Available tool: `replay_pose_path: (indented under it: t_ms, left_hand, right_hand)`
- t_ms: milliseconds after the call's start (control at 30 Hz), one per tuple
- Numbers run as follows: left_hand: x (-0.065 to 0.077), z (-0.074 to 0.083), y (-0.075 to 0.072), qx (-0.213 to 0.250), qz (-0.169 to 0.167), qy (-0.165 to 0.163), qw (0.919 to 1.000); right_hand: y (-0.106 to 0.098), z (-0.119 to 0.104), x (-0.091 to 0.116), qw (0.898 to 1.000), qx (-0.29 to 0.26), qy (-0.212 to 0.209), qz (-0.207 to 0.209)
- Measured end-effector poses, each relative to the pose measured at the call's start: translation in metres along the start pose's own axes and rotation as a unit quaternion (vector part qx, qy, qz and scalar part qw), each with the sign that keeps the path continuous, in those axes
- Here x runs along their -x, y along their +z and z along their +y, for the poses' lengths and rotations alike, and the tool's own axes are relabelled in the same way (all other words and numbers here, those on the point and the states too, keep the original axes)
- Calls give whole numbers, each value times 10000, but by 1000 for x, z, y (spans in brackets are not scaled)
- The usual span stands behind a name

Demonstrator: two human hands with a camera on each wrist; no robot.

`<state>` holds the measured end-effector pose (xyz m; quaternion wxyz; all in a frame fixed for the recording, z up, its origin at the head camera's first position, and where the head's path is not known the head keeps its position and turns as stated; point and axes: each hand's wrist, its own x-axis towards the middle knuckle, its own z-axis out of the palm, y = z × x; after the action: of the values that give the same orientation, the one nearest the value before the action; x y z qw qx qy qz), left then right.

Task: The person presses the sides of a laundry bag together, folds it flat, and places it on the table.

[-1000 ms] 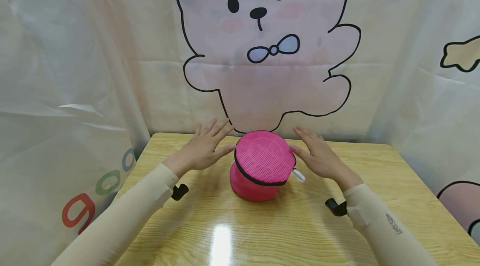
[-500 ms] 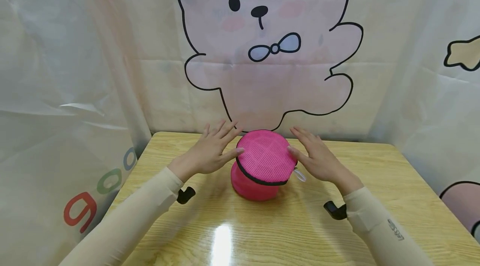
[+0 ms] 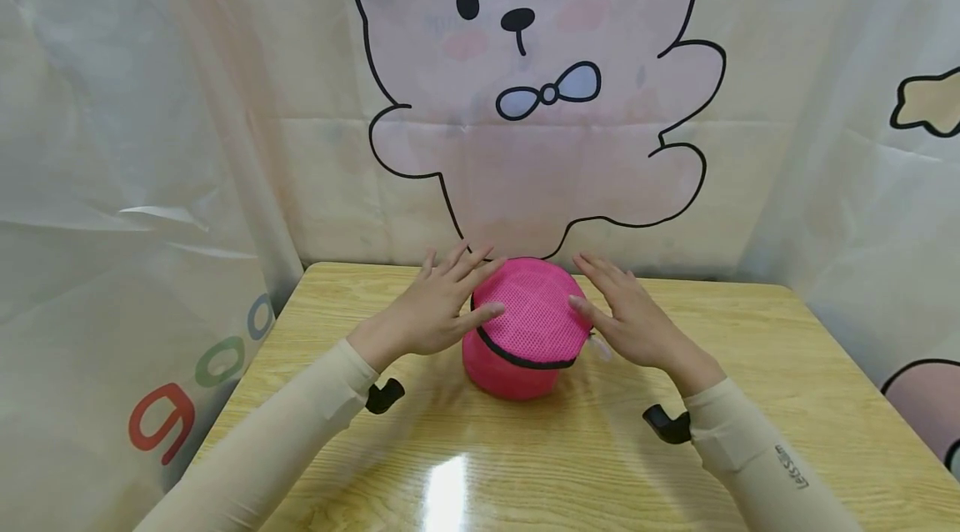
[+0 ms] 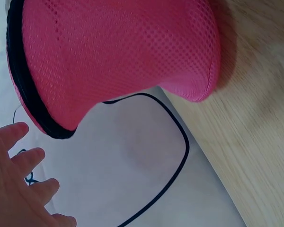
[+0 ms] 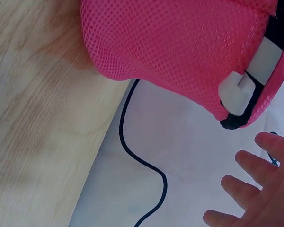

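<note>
A pink mesh laundry bag (image 3: 531,323), drum-shaped with a round top, stands on the wooden table (image 3: 360,465). Black zipper trim (image 4: 26,80) rings its upper edge. In the right wrist view a white zipper pull (image 5: 237,93) hangs at that rim. My left hand (image 3: 429,311) is held at the bag's left side, fingers spread, its thumb overlapping the top in the head view. On the opposite side my right hand (image 3: 637,323) has straight fingers and a thumb that overlaps the top's right edge. Both wrist views show the fingers beside the rim, holding nothing.
Behind the table hangs a cream curtain (image 3: 322,207) printed with a bear. More curtain (image 3: 112,265) closes the left side, with coloured letters on it. A black wrist mount (image 3: 386,396) shows under the left sleeve and another mount (image 3: 667,424) under the right.
My left hand has moved right, so its thumb now overlaps the bag's top. The right hand has shifted slightly left. The bag stays in place.
</note>
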<state>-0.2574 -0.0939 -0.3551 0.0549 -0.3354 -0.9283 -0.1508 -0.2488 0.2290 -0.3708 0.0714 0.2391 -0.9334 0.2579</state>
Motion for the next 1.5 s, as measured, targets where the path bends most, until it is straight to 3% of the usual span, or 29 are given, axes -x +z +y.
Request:
replay_pose_path:
  t_ms: [967, 1500]
  left_hand:
    - [-6, 32, 14, -128, -21, 494, 9987]
    - [-4, 36, 28, -168, 38, 480, 9987]
  right_hand:
    - [18, -21, 4, 9995, -209, -230, 0]
    - [26, -31, 7, 9977, -594, -310, 35]
